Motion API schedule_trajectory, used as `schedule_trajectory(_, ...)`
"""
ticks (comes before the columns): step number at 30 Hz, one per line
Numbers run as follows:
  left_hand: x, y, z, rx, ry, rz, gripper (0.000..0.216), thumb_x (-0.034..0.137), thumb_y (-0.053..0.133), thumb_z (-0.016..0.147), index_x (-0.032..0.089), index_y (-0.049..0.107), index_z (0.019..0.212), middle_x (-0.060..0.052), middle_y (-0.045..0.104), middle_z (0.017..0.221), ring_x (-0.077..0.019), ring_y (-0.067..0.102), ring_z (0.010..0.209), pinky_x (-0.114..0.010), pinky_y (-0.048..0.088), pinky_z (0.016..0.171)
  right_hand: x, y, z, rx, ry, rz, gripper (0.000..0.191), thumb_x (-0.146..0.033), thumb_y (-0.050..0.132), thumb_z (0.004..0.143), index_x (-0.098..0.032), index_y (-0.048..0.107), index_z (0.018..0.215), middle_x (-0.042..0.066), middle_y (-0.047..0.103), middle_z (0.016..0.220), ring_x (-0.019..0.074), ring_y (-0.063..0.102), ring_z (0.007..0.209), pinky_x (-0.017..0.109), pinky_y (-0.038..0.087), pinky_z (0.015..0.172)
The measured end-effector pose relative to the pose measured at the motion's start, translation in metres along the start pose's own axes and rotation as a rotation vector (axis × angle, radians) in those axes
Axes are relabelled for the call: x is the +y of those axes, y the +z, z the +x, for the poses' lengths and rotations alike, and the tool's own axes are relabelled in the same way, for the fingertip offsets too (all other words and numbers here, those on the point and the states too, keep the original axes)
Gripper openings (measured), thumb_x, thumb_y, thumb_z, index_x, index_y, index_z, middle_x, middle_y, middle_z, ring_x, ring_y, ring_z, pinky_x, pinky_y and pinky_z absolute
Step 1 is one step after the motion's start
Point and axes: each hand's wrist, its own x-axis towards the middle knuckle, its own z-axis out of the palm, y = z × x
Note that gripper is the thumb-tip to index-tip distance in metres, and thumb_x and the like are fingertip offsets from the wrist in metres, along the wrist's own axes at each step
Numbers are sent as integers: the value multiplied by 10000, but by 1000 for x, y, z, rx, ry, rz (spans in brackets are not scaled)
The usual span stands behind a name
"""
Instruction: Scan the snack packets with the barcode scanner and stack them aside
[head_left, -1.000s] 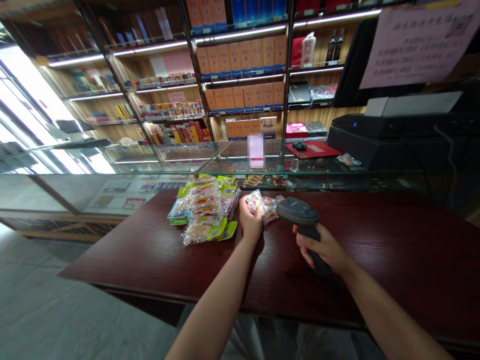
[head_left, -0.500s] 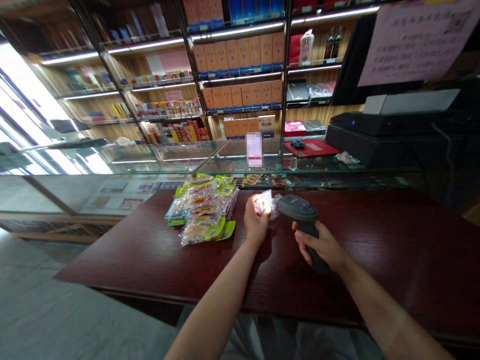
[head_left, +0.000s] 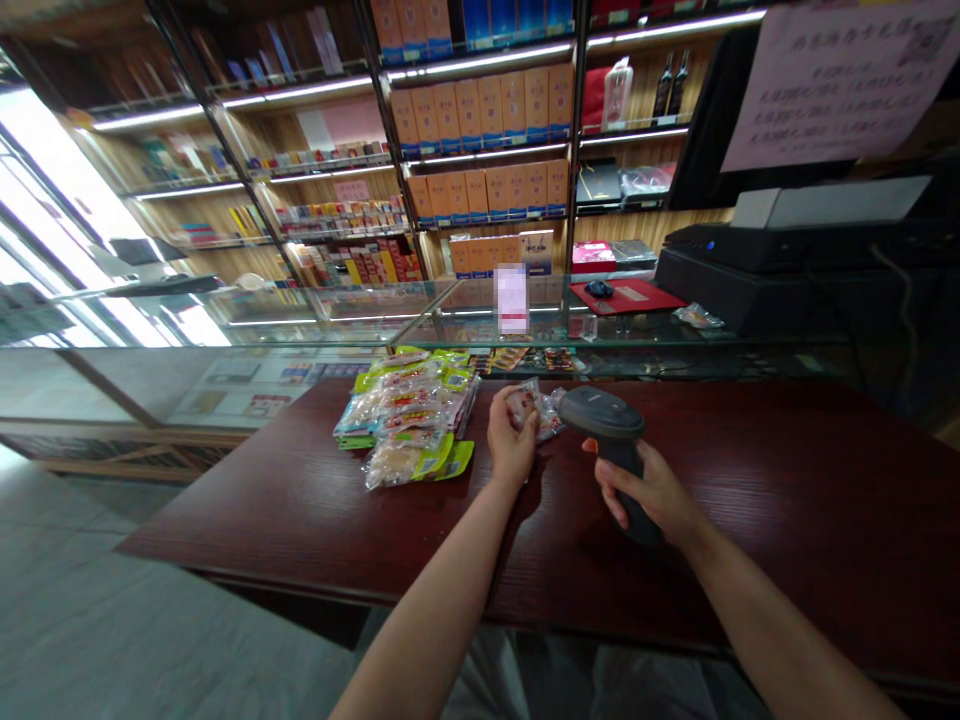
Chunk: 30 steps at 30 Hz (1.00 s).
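Observation:
My left hand (head_left: 511, 438) is closed round a small clear snack packet (head_left: 534, 406), held just above the dark red wooden table (head_left: 750, 500). My right hand (head_left: 651, 492) grips the handle of a grey barcode scanner (head_left: 606, 418), whose head points at the packet from the right, a short gap away. A pile of several snack packets with green and yellow edges (head_left: 409, 418) lies on the table to the left of my left hand.
Behind the table runs a glass display counter (head_left: 315, 330). On it stand a black cash register with printer (head_left: 787, 260), a red mat with a mouse (head_left: 622, 295) and a small sign (head_left: 512, 298). Lit shelves of boxed goods (head_left: 487, 150) fill the back wall.
My left hand has turned the small packet toward the scanner and shifted slightly right. The scanner head has stayed nearly in place beside it.

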Motion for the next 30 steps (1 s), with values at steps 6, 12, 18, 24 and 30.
schedule_trajectory(6,-6,0,1,28,-13,-25,442,207,649,750,216,511,1170,-64,600,1086,-209,573,995,-325,442,862,-1,-1,0,10,4,50,346,-413,686,820,-188,540,1038,-82,530,566,72,468,334,191,365,338)
schedule_trajectory(12,-1,-2,2,55,-90,-28,433,221,700,712,193,527,1108,-35,627,946,-165,590,801,-282,454,737,0,-4,2,58,5,121,339,-407,709,794,-202,548,1010,-80,529,580,71,464,348,192,377,334)
schedule_trajectory(18,-5,-4,2,69,-96,7,255,272,677,751,177,583,968,-36,636,894,-159,579,768,-277,450,714,2,-8,4,97,16,162,335,-411,733,776,-203,569,981,-77,532,588,67,460,358,187,379,329)
schedule_trajectory(24,-8,-2,7,117,-120,-87,250,275,623,795,187,534,1011,-27,611,892,-156,583,798,-282,459,738,6,-10,6,113,29,160,346,-416,738,775,-204,564,985,-79,536,591,65,467,365,178,383,325)
schedule_trajectory(30,9,-10,29,166,-166,-125,317,164,630,700,180,520,997,-10,594,845,-141,581,750,-267,459,707,8,-8,5,143,22,141,374,-442,748,750,-203,565,972,-79,528,578,70,454,354,186,370,313)
